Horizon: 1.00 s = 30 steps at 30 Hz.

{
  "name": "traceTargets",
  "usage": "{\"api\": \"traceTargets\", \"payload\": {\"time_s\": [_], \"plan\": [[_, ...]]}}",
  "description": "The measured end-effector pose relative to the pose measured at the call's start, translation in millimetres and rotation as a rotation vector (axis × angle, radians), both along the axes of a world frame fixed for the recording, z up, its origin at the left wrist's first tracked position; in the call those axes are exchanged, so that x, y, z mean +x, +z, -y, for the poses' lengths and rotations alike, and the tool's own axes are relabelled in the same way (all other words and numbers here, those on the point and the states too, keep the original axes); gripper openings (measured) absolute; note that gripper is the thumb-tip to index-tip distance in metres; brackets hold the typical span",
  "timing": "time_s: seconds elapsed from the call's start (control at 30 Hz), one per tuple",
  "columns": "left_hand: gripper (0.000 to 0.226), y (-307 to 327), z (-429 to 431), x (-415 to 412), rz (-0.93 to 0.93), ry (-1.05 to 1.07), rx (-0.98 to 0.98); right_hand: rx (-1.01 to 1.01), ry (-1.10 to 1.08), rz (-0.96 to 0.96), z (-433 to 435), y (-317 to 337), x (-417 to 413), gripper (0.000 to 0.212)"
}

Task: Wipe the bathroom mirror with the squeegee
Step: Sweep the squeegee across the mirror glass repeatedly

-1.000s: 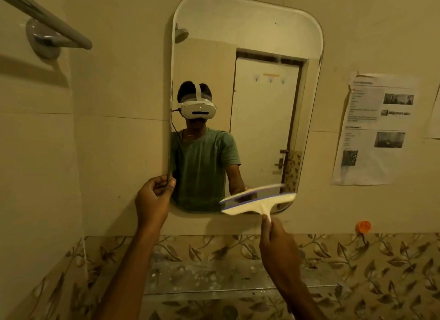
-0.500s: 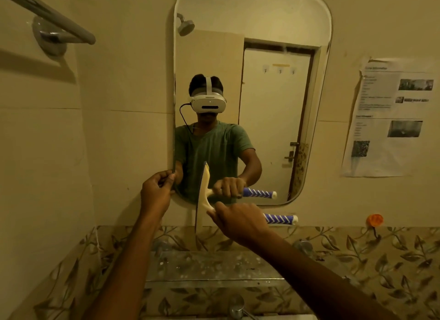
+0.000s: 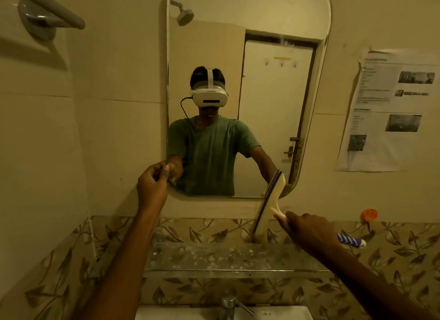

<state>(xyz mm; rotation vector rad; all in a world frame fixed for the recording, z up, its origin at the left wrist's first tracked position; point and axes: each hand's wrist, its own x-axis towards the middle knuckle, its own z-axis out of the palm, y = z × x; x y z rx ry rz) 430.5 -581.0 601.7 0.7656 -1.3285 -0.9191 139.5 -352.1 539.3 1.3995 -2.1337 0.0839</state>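
The tall mirror (image 3: pixel 273 93) with rounded corners hangs on the cream tiled wall. My left hand (image 3: pixel 152 188) pinches its lower left edge. My right hand (image 3: pixel 309 231) grips the blue-and-white striped handle of a white squeegee (image 3: pixel 267 205). The blade stands nearly upright, tilted, at the mirror's lower right corner. Its top overlaps the glass and its bottom reaches down to the shelf. A person in a green shirt and white headset is reflected in the mirror.
A spotted glass shelf (image 3: pixel 226 257) runs under the mirror, above a tap (image 3: pixel 228 305) and white basin (image 3: pixel 273 313). A towel bar (image 3: pixel 52 12) juts out at upper left. A paper notice (image 3: pixel 390 110) and an orange hook (image 3: pixel 369 215) are on the right wall.
The squeegee went from flat along the mirror's bottom edge to upright at lower left, then swept right to the lower right corner. My left hand stayed on the mirror's edge.
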Motion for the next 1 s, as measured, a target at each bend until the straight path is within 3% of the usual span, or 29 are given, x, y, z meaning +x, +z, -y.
{"api": "traceTargets", "payload": {"time_s": [0.23, 0.47, 0.67, 0.77, 0.83, 0.93, 1.0], "plan": [[0.024, -1, -4, -2, -0.026, 0.006, 0.044, -0.006, 0.295, -0.026, 52, 19, 60, 0.058], [0.023, -3, -1, -8, -0.029, 0.060, 0.053, 0.091, 0.149, 0.001, 32, 31, 11, 0.055], [0.026, -3, -1, -9, -0.043, 0.068, 0.052, 0.073, 0.038, 0.053, 4, 29, -22, 0.068], [0.026, -4, -1, -8, -0.036, 0.056, 0.060, 0.053, 0.033, 0.050, -2, 31, -17, 0.058], [0.025, -3, -1, -6, -0.032, 0.047, 0.061, -0.089, 0.091, 0.127, -3, 43, -12, 0.055], [0.025, -2, -2, -6, -0.031, 0.044, 0.066, -0.530, 0.260, 0.394, 1, 76, -8, 0.049], [0.026, -2, -2, -7, -0.028, 0.052, 0.069, -0.681, 0.297, 0.529, 10, 96, -3, 0.051]]}}
